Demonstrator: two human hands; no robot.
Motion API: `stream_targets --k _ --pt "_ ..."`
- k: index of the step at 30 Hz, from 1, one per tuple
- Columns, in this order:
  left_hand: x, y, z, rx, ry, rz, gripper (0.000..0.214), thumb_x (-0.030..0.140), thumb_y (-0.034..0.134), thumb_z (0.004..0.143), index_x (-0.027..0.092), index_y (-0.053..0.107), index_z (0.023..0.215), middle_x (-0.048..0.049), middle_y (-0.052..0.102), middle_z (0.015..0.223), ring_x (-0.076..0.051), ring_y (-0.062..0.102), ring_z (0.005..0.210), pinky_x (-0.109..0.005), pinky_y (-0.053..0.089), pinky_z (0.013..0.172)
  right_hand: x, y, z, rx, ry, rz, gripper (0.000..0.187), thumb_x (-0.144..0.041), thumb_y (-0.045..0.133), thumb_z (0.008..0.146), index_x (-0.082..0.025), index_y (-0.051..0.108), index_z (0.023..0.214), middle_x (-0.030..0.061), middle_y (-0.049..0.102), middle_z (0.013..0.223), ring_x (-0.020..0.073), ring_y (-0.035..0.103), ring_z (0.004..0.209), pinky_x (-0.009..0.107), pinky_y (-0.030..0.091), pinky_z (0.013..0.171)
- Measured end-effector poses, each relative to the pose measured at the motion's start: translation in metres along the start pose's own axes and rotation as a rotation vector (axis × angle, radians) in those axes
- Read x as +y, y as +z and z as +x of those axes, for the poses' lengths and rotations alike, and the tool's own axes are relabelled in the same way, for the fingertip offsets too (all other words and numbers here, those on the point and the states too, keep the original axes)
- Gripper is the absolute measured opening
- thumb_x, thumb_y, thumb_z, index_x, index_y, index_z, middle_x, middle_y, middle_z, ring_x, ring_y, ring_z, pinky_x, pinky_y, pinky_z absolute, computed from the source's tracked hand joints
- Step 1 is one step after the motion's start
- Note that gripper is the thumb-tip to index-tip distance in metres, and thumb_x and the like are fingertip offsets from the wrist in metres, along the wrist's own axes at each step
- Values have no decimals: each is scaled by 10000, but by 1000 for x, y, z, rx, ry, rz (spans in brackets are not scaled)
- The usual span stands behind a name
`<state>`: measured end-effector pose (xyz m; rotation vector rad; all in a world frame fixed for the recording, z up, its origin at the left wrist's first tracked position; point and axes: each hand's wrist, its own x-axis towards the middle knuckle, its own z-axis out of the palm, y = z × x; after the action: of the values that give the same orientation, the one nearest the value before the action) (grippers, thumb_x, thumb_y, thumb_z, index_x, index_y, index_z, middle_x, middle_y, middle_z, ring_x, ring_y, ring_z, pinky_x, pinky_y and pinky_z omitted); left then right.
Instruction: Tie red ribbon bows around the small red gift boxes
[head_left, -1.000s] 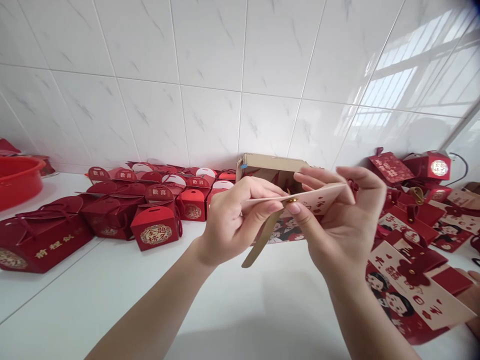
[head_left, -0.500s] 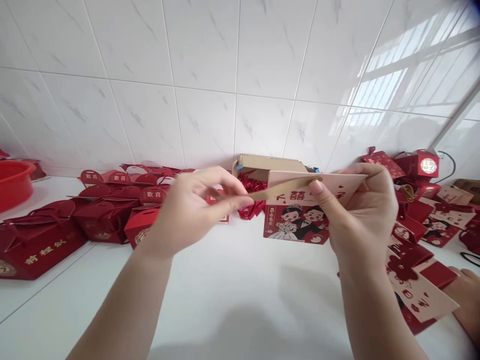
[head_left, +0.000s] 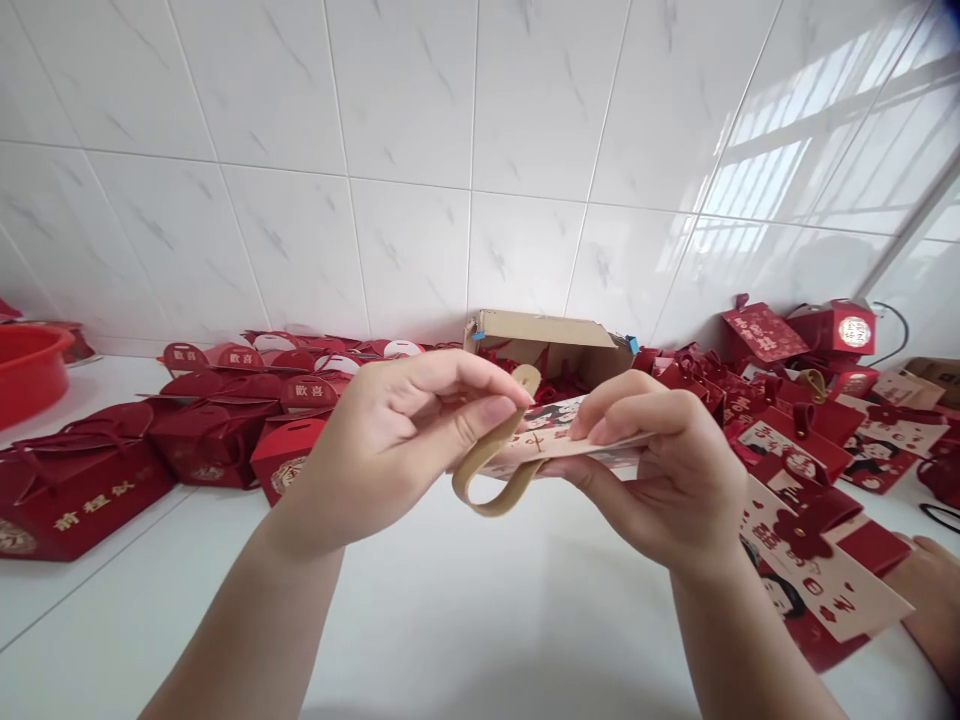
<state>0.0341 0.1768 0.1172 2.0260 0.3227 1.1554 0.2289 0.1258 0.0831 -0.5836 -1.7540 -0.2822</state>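
My left hand [head_left: 420, 440] pinches one end of a tan strap [head_left: 480, 485], which curls down in a loop in front of a printed gift box [head_left: 555, 437]. That end shows a small hole near its tip. My right hand [head_left: 660, 460] grips the cream and red box from the right, thumb below and fingers on top, tilted so its face is seen at a shallow angle. The strap's other end meets the box near my right thumb; whether it is fastened there, I cannot tell. Both hands are raised above the white table [head_left: 480, 610].
Red gift boxes [head_left: 97, 490] stand in rows at left, by a red basin [head_left: 30, 370]. An open cardboard carton [head_left: 551, 325] with red items sits against the tiled wall. More boxes [head_left: 817, 570] crowd the right, where another hand [head_left: 934, 590] rests.
The box has tipped from facing me to nearly flat and come slightly left. The strap, stretched out before, now bends into a loop, its left end lifted.
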Motion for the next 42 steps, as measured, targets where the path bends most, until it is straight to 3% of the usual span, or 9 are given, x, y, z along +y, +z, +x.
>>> stream_targets --k 4,9,15,19,25,33,39,42 --pt "-2 0 -1 -90 -2 -5 186 215 629 862 288 725 1004 3 741 1016 -186 716 897 -256 615 739 0 -2 0 27 1 -33 312 -91 736 745 -251 519 904 7 590 786 179 571 709 336 476 597" --pt "-4 4 1 9 99 85 138 207 741 771 306 766 865 23 762 889 -205 680 1007 -264 599 785 0 -3 1 44 12 -43 326 -76 735 739 -247 514 906 4 589 781 178 575 715 342 484 608" --pt "-3 7 1 7 2 -19 169 206 704 810 326 761 913 49 769 854 -154 727 788 -230 605 671 -1 -3 1 43 19 -63 311 -95 725 754 -252 507 910 1 589 780 176 582 717 340 491 609" --pt "-2 7 1 12 -19 -12 148 218 701 812 303 756 921 37 765 838 -164 723 788 -242 593 688 -1 -3 0 52 28 -75 287 -120 718 767 -255 508 908 0 586 780 173 584 713 337 499 606" --pt "-2 8 1 -106 -73 -53 93 248 681 825 246 737 899 -3 738 820 -167 693 798 -250 565 675 -2 -3 1 55 20 -52 292 -121 733 757 -252 510 892 -5 580 771 172 582 717 326 494 590" --pt "-1 4 -1 -143 207 141 157 190 636 833 261 731 935 -49 731 948 -251 651 979 -426 530 880 -3 -2 0 79 33 -5 321 -71 727 736 -252 518 899 6 612 821 183 623 758 348 532 625" --pt "-7 6 -1 -78 344 167 232 143 677 792 293 721 965 -46 689 1063 -239 611 1064 -471 480 993 -6 2 0 152 -7 -35 286 -95 734 744 -255 517 838 11 675 813 196 665 742 359 545 611" --pt "-6 8 -1 -56 379 175 197 158 678 795 301 723 923 -24 711 1003 -233 627 1040 -489 436 1047 -8 2 1 157 -44 -16 291 -63 727 734 -250 517 812 -7 670 747 182 657 684 350 526 589"
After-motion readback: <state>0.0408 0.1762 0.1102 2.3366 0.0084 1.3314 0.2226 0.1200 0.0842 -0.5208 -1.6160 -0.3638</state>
